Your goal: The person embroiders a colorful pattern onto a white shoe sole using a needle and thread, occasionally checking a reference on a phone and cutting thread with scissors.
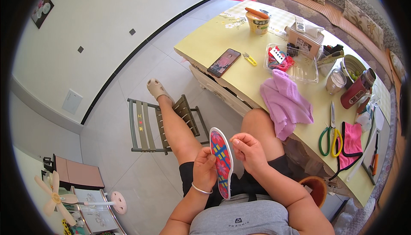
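My left hand (204, 169) grips an embroidered shoe insole (222, 168) along its left edge, holding it upright above my lap. The insole has a white rim and a red face with pink flowers and a blue and yellow lattice. Just right of its upper part, my right hand (249, 153) is closed in a pinch, thumb against forefinger. Whatever lies between those fingertips is too small to make out. A gap separates the pinching fingers from the rim.
On the yellow-covered table (201, 42) to my right lie a phone (224, 63), yellow thread snips (249, 59), a clear plastic box (308, 70) with red thread, a purple towel (284, 100) and scissors (332, 134). A folding chair (147, 123) supports my outstretched leg. Beneath the table's edge stands a brown bucket (316, 190).
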The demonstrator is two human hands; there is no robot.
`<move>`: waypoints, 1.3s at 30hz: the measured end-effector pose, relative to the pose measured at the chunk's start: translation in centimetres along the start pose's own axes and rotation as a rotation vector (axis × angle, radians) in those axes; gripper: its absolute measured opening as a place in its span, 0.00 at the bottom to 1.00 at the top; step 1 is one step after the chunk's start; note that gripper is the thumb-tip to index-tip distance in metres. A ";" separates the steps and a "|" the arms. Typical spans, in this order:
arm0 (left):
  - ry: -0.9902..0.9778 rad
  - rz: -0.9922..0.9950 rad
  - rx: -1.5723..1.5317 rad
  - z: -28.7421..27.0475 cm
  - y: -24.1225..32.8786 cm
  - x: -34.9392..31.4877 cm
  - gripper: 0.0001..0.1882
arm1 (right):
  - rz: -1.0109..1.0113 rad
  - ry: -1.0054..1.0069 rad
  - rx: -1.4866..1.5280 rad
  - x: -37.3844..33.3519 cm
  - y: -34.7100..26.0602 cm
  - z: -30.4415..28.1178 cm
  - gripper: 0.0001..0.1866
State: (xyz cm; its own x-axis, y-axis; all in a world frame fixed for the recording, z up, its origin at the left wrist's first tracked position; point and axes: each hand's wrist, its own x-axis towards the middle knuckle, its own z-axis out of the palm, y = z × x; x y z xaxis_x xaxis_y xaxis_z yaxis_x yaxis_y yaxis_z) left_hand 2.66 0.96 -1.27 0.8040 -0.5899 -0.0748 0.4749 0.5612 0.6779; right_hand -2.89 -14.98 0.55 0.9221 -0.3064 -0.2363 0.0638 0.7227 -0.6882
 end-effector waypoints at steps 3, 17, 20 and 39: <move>0.047 -0.039 0.024 0.2 -0.3 0.0 0.09 | -0.010 -0.072 0.040 -0.3 0.1 -0.1 0.05; -0.258 -0.290 -0.586 -1.3 -1.6 0.8 0.18 | -0.637 -0.194 -0.791 -1.9 0.9 2.4 0.04; -0.368 -0.349 -0.691 -1.9 -2.0 1.4 0.19 | -0.653 -0.189 -0.833 -1.9 1.0 2.4 0.05; -0.378 -0.268 -0.677 -2.8 -2.6 1.1 0.20 | -0.758 -0.198 -0.863 -1.6 0.8 2.6 0.05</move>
State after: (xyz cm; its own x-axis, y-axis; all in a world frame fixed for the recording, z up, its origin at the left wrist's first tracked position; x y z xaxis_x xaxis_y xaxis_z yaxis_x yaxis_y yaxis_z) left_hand 3.28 0.44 -5.17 0.5155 -0.8415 0.1616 0.8438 0.5314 0.0751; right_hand -3.28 -12.32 2.20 0.8072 -0.3219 0.4948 0.4139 -0.2890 -0.8632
